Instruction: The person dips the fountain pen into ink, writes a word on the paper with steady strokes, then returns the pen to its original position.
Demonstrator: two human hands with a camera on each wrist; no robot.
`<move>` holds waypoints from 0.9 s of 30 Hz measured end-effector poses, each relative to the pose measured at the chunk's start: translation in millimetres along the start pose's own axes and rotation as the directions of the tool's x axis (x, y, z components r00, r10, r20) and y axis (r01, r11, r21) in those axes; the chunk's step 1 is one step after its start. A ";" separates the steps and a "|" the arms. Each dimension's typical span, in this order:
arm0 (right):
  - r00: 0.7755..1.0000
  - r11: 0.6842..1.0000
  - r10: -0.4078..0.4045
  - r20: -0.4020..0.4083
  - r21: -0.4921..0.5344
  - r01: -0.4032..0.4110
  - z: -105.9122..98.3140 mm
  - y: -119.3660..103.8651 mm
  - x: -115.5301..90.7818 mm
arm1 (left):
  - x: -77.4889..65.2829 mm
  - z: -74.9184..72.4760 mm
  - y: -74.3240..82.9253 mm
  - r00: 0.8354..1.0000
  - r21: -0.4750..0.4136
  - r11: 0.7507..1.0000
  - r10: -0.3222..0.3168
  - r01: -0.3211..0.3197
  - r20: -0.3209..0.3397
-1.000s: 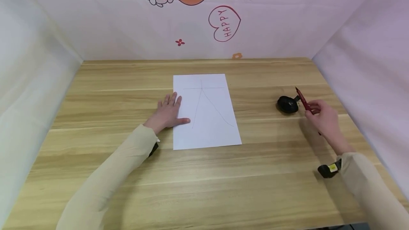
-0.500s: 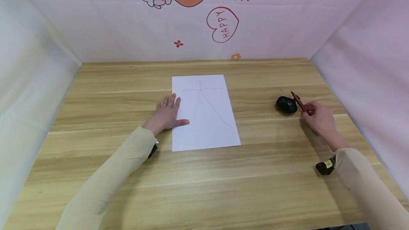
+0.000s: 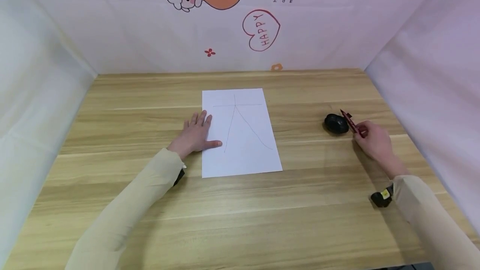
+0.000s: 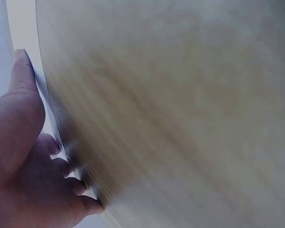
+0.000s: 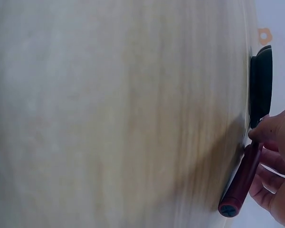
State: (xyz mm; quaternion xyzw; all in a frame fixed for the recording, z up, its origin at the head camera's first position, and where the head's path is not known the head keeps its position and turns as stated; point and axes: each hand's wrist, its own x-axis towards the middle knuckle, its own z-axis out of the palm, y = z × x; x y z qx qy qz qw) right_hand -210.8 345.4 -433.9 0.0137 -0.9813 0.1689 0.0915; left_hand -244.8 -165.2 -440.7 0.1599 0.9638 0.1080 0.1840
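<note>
A white sheet of paper [image 3: 247,163] lies mid-table, with a few thin drawn lines: a short upright, a crossbar and two long strokes spreading downward. My left hand [image 3: 192,136] rests flat over its left edge, fingers spread, thumb on the sheet. At the right, my right hand [image 3: 376,140] pinches a dark red pen [image 3: 351,123] between thumb and fingers, its pointed end aimed away and leftward. Beside that end sits a black rounded object [image 3: 336,123] with a small tab. In the right wrist view the pen's blunt end [image 5: 229,209] points back toward the camera.
The wood-grain table [image 3: 240,224] ends at a white printed cloth [image 3: 135,41] at the back, and white cloth walls [image 3: 435,61] stand at both sides. Black wrist devices [image 3: 381,197] sit at the cuffs. Something dark shows at the bottom right edge.
My right hand has come slightly left and lower with the pen, bringing its pointed end closer to the black object. My left hand keeps its place on the paper.
</note>
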 end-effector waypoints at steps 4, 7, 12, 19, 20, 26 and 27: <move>1.000 1.000 0.027 0.015 0.003 -0.027 1.8 3.9 1.2 | 2.5 1.1 -1.8 1.000 -0.007 1.000 0.009 -0.009 -0.003; 0.998 0.998 0.058 0.010 0.013 -0.058 -1.0 7.1 3.8 | 6.5 2.4 -2.4 1.000 -0.008 1.000 0.018 -0.019 -0.010; 0.995 0.993 0.102 0.022 0.061 -0.103 -10.6 4.2 19.5 | 13.5 3.8 -4.6 1.000 -0.012 1.000 0.017 -0.017 -0.009; 0.988 0.992 0.115 0.104 0.045 -0.120 -12.6 -26.6 62.5 | 18.6 5.1 -10.3 1.000 -0.028 1.000 0.003 -0.003 -0.002; 0.988 0.993 0.107 0.111 0.042 -0.112 -11.1 -33.1 68.5 | 19.2 6.0 -11.4 1.000 -0.033 0.999 0.005 -0.005 0.002; 0.994 0.998 0.007 0.106 0.061 -0.014 5.2 -72.9 103.0 | 26.8 5.7 -17.7 1.000 -0.059 0.998 0.016 -0.016 0.013; 0.993 0.999 -0.007 0.116 0.053 0.001 7.8 -78.7 107.7 | 28.7 2.7 -17.9 1.000 -0.067 0.998 0.020 -0.019 0.012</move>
